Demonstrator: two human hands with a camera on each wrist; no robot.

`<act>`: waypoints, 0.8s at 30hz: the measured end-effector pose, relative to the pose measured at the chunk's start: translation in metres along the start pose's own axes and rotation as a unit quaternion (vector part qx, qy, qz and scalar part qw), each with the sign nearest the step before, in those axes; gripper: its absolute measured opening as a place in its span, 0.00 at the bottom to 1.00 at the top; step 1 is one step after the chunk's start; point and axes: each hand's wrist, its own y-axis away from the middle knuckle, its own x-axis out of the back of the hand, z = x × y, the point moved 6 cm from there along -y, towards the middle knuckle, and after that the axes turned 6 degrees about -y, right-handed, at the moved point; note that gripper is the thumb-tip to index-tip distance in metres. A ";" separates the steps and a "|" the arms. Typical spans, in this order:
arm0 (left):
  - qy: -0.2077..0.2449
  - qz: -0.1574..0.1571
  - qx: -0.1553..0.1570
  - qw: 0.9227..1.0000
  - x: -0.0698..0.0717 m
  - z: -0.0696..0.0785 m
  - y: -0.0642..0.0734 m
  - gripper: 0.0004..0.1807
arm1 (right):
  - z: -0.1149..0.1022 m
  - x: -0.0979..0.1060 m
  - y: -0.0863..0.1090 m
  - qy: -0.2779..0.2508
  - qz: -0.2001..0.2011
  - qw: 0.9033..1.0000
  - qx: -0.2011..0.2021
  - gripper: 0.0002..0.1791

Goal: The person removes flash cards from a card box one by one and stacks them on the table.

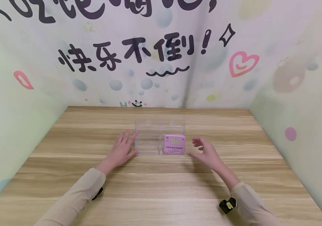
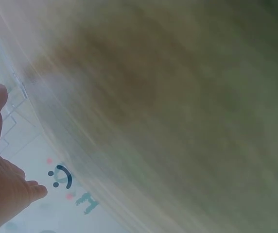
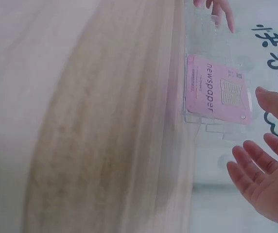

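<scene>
Seemingly, spread left fingers [image 1: 133,137] touch the clear rack [image 1: 148,143].

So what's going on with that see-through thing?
Someone's left hand is at the left side of a clear holder on a wooden table, maybe touching it. Their right hand is open, just off the other side. A pink "newspaper" card sits in the holder's front right compartment. Neither hand is gripping anything.
</scene>
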 end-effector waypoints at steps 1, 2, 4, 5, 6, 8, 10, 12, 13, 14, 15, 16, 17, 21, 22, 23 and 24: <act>0.000 0.000 0.000 1.000 0.000 0.000 0.000 0.44 | 0.001 0.000 -0.001 -0.013 0.002 1.000 -0.008 0.29; 0.003 0.000 0.001 1.000 0.000 0.000 0.001 0.44 | 0.003 0.000 -0.002 -0.020 0.002 1.000 -0.013 0.29; 0.005 0.000 0.002 1.000 0.000 0.000 0.001 0.44 | 0.005 0.000 -0.003 -0.036 0.002 0.999 -0.023 0.29; 0.008 -0.001 0.004 1.000 0.000 -0.001 0.001 0.44 | 0.007 -0.001 -0.004 -0.042 0.002 0.999 -0.025 0.28; 0.009 -0.001 0.005 1.000 0.000 -0.001 0.001 0.45 | 0.008 -0.002 -0.005 -0.047 0.001 0.999 -0.027 0.28; 0.012 -0.001 0.006 1.000 0.000 -0.001 0.001 0.45 | 0.009 -0.004 -0.008 -0.057 -0.001 0.998 -0.033 0.28; 0.011 0.000 0.005 1.000 0.000 -0.001 0.001 0.45 | 0.008 -0.005 -0.010 -0.060 -0.004 0.997 -0.038 0.27; 0.010 0.000 0.004 1.000 0.000 -0.001 0.001 0.45 | 0.001 -0.006 -0.011 -0.063 -0.006 0.997 -0.041 0.27; 0.010 0.001 0.004 1.000 0.001 -0.001 0.001 0.45 | -0.004 -0.007 -0.011 -0.063 -0.006 0.997 -0.041 0.27; 0.009 0.001 0.004 1.000 0.001 -0.001 0.000 0.45 | -0.010 -0.006 -0.011 -0.063 -0.007 0.997 -0.041 0.27; 0.008 0.001 0.003 1.000 0.001 -0.001 0.000 0.45 | -0.015 -0.006 -0.012 -0.063 -0.007 0.997 -0.039 0.26; 0.006 0.001 0.004 1.000 0.000 -0.001 0.000 0.45 | -0.019 -0.006 -0.012 -0.064 -0.007 0.997 -0.036 0.26; 0.006 0.002 0.004 1.000 0.001 -0.001 0.000 0.45 | -0.022 -0.006 -0.012 -0.067 -0.007 0.997 -0.036 0.26; 0.006 0.005 0.002 1.000 0.001 0.000 0.000 0.45 | -0.011 -0.009 -0.018 -0.066 -0.005 0.997 -0.043 0.26; 0.006 0.005 0.002 1.000 0.001 0.001 -0.001 0.45 | -0.005 -0.009 -0.020 -0.066 -0.002 0.997 -0.046 0.26; 0.007 0.005 0.002 1.000 0.001 0.001 -0.001 0.45 | 0.000 -0.010 -0.022 -0.066 0.000 0.997 -0.046 0.26; 0.007 0.003 0.003 1.000 0.001 0.001 -0.001 0.45 | 0.005 -0.011 -0.023 -0.065 0.003 0.997 -0.044 0.26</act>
